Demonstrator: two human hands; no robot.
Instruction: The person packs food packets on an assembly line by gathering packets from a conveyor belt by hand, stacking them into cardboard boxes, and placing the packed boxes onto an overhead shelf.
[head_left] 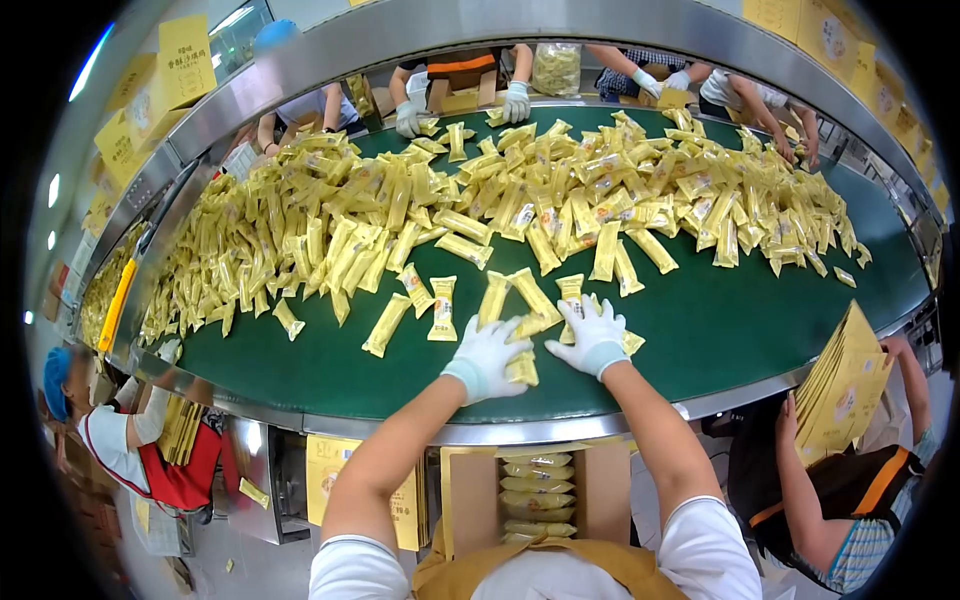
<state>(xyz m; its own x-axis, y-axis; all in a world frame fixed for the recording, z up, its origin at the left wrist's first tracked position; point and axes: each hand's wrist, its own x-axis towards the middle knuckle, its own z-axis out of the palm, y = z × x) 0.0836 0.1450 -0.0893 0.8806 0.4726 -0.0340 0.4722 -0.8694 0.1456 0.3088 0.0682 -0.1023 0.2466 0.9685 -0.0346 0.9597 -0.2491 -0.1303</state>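
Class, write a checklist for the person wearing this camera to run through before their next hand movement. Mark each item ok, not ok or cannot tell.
1. Gloves worn: ok. The left hand and right hand are both in white.
2. Fingers open: ok. They are spread on both hands.
3. Packets within reach: ok. Yellow packets lie around both hands on the green belt.
4. Other people's hands out of the way: ok. The nearest across the belt are at its far edge.
5. Carton open: ok. Packets show inside the carton below the belt.
6. Room left in the carton: cannot tell. The apron hides its near end.
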